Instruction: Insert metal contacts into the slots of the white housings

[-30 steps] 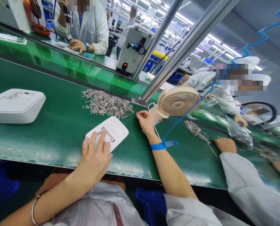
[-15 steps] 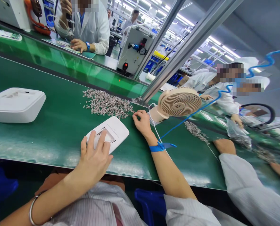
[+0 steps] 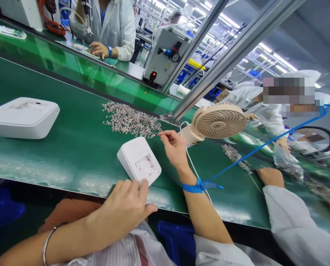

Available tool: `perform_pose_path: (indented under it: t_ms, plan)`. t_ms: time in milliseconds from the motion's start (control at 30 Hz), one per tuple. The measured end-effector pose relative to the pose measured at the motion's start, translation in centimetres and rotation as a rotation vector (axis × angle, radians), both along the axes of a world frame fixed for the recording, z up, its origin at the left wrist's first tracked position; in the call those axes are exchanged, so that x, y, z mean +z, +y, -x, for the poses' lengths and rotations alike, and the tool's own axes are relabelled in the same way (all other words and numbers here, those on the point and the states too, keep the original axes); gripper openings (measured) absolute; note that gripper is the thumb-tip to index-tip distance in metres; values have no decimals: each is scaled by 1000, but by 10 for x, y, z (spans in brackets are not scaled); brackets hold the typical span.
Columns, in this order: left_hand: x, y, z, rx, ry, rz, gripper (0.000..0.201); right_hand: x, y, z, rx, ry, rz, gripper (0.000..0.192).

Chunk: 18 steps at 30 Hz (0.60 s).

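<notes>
- A white housing (image 3: 135, 159) is placed between the worktop (image 3: 84, 162)'s near edge and a pile of small parts (image 3: 131, 120)!
- At its near corner, the left hand (image 3: 130, 199) is seen, thumb spread apart from the fingers; no firm grip is shown.
- At the pile's right fringe, thumb and finger of the right hand (image 3: 161, 136) are held close together; whether a part is pinched cannot be told.
- Danger here: by a careless pinch, two parts could be lifted or one dropped; by a nudge, the housing could be skidded.
- Trouble too from the blue cord (image 3: 245, 153): by a long reach left, it could be pulled taut or caught on the fan (image 3: 219, 123).
- Leftward, room is offered as far as the second housing (image 3: 23, 118); rightward, it is pinched by fan and cable (image 3: 192, 162); the near edge is close.
</notes>
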<state>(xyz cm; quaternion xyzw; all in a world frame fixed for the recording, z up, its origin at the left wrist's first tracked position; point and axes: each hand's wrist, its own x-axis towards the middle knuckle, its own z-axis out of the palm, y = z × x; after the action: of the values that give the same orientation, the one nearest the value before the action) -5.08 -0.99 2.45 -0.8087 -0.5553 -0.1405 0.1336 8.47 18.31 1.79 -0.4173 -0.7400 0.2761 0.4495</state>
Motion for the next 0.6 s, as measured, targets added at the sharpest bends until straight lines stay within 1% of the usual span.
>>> perform_pose_path:
  t_ms: [33, 67, 167, 200, 300, 367, 433, 533, 600]
  plan:
    - [1, -1, -2, -53, -6, -34, 31, 3, -5, 1, 0, 8, -15, 10]
    - [1, 0, -3, -64, -14, -68, 32, 6, -9, 2, 4, 15, -25, 9]
    - [-2, 8, -4, -30, -6, -133, 40, 12, -20, 3, 58, 74, 19, 5]
    - [-5, 12, -5, -14, 12, -129, 38, 13, -24, 3, 80, 96, 48, 4]
    - [-13, 27, -12, 42, 34, -145, 21, 13, -32, 3, 129, 94, 110, 4]
    - [-17, 36, -17, 69, 28, -176, 19, 11, -34, 2, 162, 41, 113, 4]
    - [-18, 44, -22, 104, 29, -200, 27, 7, -32, 1, 170, -19, 52, 6]
    - [-16, 49, -28, 168, 43, -189, 47, 3, -23, -1, 119, -90, -85, 7]
    - [-14, 49, -31, 210, 79, -182, 53, 0, -18, -3, 100, -123, -117, 8]
